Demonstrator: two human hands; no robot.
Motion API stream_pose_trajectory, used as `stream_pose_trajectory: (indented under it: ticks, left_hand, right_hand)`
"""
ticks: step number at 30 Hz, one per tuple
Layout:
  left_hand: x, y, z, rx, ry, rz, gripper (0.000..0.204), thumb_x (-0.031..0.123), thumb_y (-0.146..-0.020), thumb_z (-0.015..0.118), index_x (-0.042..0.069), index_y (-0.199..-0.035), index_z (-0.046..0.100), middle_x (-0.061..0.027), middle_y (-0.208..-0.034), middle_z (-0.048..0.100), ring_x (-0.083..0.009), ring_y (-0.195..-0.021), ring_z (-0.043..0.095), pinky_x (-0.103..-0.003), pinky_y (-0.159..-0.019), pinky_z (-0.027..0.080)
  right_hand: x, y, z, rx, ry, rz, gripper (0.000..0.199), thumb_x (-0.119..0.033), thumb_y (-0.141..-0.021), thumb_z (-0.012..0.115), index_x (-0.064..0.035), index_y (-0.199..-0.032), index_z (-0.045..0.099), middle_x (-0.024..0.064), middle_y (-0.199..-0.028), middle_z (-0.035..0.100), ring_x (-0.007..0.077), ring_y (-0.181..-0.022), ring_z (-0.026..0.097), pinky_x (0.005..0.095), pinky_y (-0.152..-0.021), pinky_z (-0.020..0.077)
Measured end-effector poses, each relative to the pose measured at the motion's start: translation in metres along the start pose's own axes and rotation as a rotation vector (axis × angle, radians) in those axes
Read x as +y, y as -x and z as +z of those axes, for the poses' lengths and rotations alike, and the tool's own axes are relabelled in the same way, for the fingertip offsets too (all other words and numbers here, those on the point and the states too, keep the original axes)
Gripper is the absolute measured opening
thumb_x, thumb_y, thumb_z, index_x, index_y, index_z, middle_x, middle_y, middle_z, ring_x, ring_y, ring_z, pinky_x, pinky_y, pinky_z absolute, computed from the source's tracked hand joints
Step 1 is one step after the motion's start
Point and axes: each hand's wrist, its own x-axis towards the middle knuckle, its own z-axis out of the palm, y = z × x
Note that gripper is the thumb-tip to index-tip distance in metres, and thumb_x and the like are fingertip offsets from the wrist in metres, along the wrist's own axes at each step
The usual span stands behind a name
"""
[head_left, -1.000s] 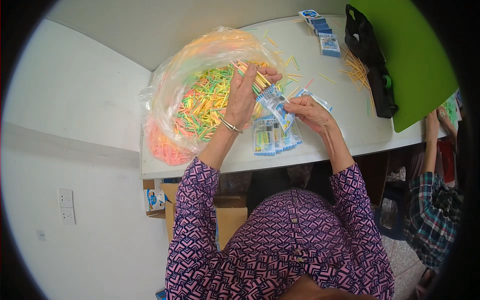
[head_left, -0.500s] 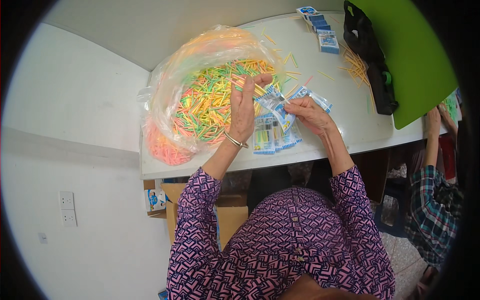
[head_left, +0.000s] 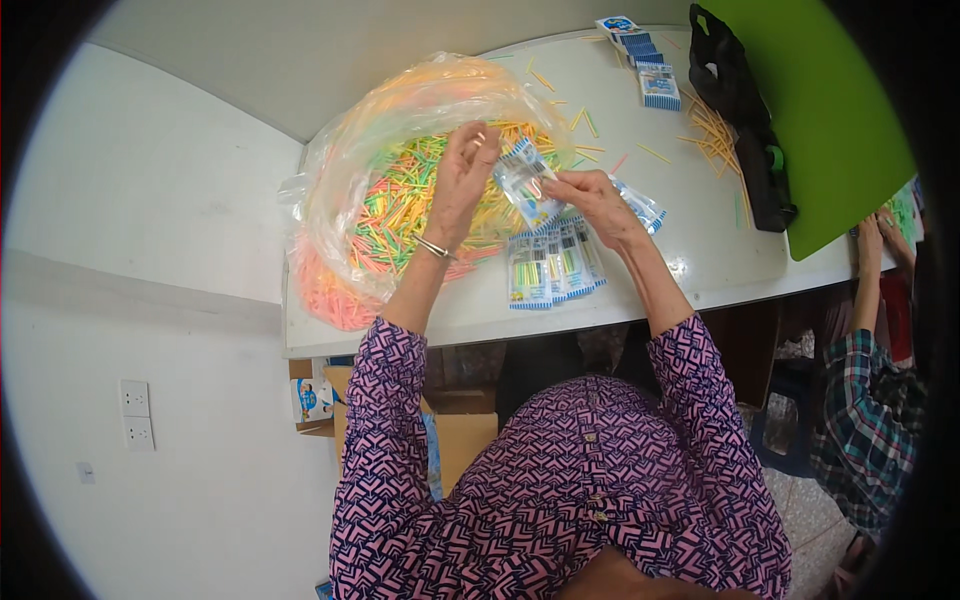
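My right hand [head_left: 597,203] pinches a small blue-and-white clear packet [head_left: 526,190] by its side, holding it above the table. My left hand [head_left: 463,185] is raised over the big clear plastic bag [head_left: 330,215], its fingers curled in; whether something small is between them I cannot make out. Heaped in that bag are thin short sticks [head_left: 395,225] in pink, yellow, green and orange. Just below the held packet, several overlapping packets [head_left: 550,268] lie near the table's front edge, with coloured sticks showing through. Other packets [head_left: 642,208] lie partly behind my right hand.
Stacked blue-and-white packets [head_left: 658,85] stand at the back. Loose orange sticks [head_left: 712,135] lie beside a black object [head_left: 765,180] along the green partition [head_left: 840,120]. Beyond it a person in a checked sleeve [head_left: 855,380] works. A cardboard box [head_left: 465,440] sits below the table.
My left hand has drawn back leftward and up from the packet; the bundle of sticks seen in it no longer shows there. My right hand has moved left and up with the packet.
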Motion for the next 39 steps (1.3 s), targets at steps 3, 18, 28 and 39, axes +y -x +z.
stream_pose_trajectory:
  ticks: [3, 18, 28, 39]
  left_hand:
    - [-0.004, -0.008, -0.011, 0.061, 0.094, -0.013, 0.032, 0.022, -0.091, 0.058, 0.004, -0.116, 0.052, -0.0002, -0.093, 0.059, -0.007, -0.088, 0.053, -0.021, -0.079, 0.042]
    - [0.002, 0.013, -0.008, -0.243, -0.131, -0.118, 0.04, 0.006, -0.082, 0.065, 0.004, -0.118, 0.048, -0.0047, -0.099, 0.06, -0.0101, -0.091, 0.057, -0.024, -0.078, 0.048]
    - [-0.035, 0.047, -0.015, -0.416, -0.651, 0.094, 0.038, 0.018, -0.08, 0.068, 0.007, -0.114, 0.057, -0.0071, -0.108, 0.061, -0.0226, -0.102, 0.056, -0.034, -0.087, 0.045]
    - [-0.043, -0.006, 0.052, -0.205, -0.395, 0.078, 0.036, 0.024, -0.08, 0.069, 0.002, -0.107, 0.06, -0.0076, -0.1, 0.063, -0.0154, -0.091, 0.059, -0.029, -0.078, 0.047]
  right_hand:
    - [-0.001, -0.017, 0.005, -0.017, -0.071, 0.04, 0.028, -0.026, -0.085, 0.063, -0.0011, -0.097, 0.068, 0.0011, -0.087, 0.066, 0.0053, -0.081, 0.055, 0.0205, -0.075, 0.0417]
    - [0.01, 0.005, 0.015, -0.093, -0.147, 0.031, 0.026, -0.017, -0.081, 0.067, -0.0004, -0.101, 0.064, 0.0019, -0.087, 0.066, 0.0052, -0.072, 0.059, 0.0202, -0.067, 0.0462]
    - [0.032, 0.053, -0.056, 0.57, 1.221, -0.166, 0.037, -0.032, -0.076, 0.067, -0.004, -0.099, 0.061, 0.0083, -0.101, 0.056, 0.0276, -0.097, 0.048, 0.0394, -0.084, 0.0341]
    - [0.023, 0.052, -0.049, 0.651, 1.135, -0.592, 0.02, -0.02, -0.076, 0.067, -0.007, -0.091, 0.065, 0.004, -0.093, 0.061, 0.0227, -0.089, 0.052, 0.0369, -0.082, 0.0332]
